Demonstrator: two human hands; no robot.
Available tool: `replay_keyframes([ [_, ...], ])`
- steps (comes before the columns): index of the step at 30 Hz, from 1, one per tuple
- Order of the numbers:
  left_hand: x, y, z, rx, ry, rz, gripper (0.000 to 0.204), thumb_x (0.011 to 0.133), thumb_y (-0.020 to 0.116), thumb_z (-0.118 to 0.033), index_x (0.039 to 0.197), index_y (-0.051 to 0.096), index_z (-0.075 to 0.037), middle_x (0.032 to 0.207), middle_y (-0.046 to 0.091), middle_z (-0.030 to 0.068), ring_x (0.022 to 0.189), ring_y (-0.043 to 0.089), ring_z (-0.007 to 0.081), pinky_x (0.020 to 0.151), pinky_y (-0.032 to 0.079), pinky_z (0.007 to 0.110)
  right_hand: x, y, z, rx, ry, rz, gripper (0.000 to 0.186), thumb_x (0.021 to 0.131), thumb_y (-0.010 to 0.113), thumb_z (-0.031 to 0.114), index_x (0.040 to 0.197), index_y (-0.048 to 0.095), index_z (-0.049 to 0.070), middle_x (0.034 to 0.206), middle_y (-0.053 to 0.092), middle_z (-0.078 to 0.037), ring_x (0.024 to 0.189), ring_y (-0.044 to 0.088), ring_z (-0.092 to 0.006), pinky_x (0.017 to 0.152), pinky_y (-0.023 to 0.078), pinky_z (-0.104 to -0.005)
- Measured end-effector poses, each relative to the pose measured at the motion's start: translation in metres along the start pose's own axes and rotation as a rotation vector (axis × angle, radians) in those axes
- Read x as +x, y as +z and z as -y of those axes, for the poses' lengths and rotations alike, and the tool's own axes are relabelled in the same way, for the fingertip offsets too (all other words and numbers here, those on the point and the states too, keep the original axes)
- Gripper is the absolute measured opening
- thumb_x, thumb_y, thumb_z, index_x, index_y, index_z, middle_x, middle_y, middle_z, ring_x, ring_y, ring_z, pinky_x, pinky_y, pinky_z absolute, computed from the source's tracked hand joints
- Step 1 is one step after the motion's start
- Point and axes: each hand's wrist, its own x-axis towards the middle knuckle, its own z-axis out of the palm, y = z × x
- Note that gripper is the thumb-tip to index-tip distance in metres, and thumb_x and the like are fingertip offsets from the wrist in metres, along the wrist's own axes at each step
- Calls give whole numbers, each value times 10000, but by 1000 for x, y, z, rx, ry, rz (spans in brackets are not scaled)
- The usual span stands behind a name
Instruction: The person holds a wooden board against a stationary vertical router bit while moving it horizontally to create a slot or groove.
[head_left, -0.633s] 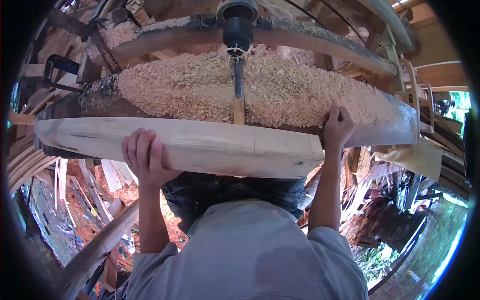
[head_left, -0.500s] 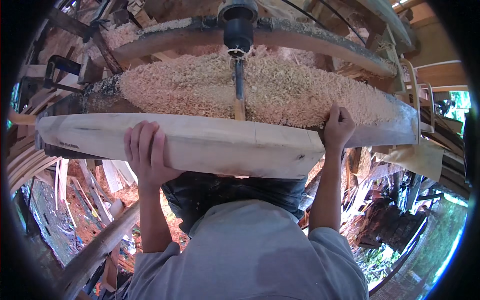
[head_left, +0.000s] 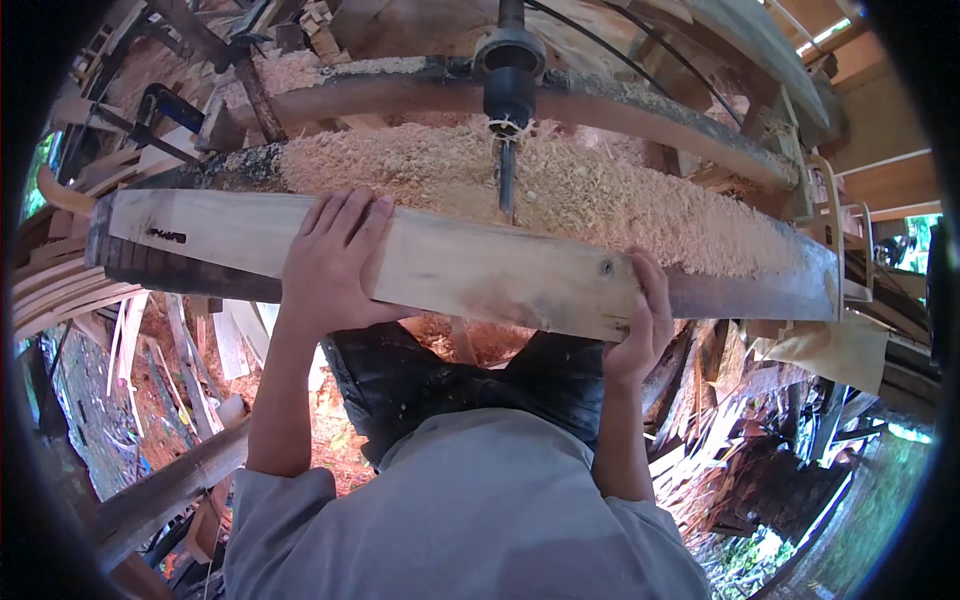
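Observation:
A long pale wooden plank (head_left: 480, 272), tapered toward its left end and with a knot near its right end, lies across the shavings-covered bench beam (head_left: 740, 295). My left hand (head_left: 342, 255) lies over its left half, fingers across the top and thumb along the near edge. At the right end, my right hand (head_left: 645, 310) grips the corner, fingers on the end and thumb underneath. Just beyond the plank's far edge, the drill chuck (head_left: 510, 98) points down with a dark bit (head_left: 507, 175) in it. The plank hides where the bit's tip ends.
Thick wood shavings (head_left: 640, 200) cover the beam behind the plank. A black clamp (head_left: 165, 105) sits at the far left. Curved wooden strips (head_left: 75, 270) are stacked on the left. A pole (head_left: 170, 495) slants at lower left, and scrap wood litters the ground.
The plank has been tipped, so a broad flat face now shows. My left hand has shifted right along it. My right hand has gone from a loose fist beside the end to gripping it.

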Motion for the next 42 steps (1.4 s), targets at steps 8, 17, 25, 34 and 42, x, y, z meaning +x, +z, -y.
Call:
replay_keyframes([
  [8,-20,-12,-6,10,8,42,1075,576,802,-695,1311,551,48,1282,564,248,1199,546,438,1100,373,557,-25,8,8,45,473,-218,449,864,518,113,1260,599,-81,1219,628,-131,1111,588,-205,1020,441,-336],
  [17,-47,-29,63,77,2,147,1156,554,820,-698,1372,498,53,1355,541,261,1245,522,483,1094,364,622,-32,68,13,114,375,5,546,903,546,155,1375,455,-102,1333,478,-183,1215,494,-245,1069,382,-367],
  [25,-45,-27,84,105,3,174,1156,637,744,-774,1392,490,63,1341,564,277,1220,556,497,1060,409,640,-24,78,0,-40,253,119,546,923,502,189,1385,465,-100,1350,492,-259,1242,498,-327,1061,397,-445],
  [34,-38,-29,102,87,16,218,1118,757,687,-757,1436,433,93,1349,559,314,1230,564,506,1066,424,638,-13,100,-4,-26,192,83,488,947,508,149,1321,467,-161,1271,499,-312,1182,528,-398,999,426,-500],
  [42,-34,-30,111,68,-16,225,1052,778,692,-716,1406,456,94,1314,580,307,1205,572,518,1041,422,665,-6,107,-7,-32,202,54,480,948,513,174,1316,496,-133,1240,523,-309,1157,544,-398,990,440,-510],
])
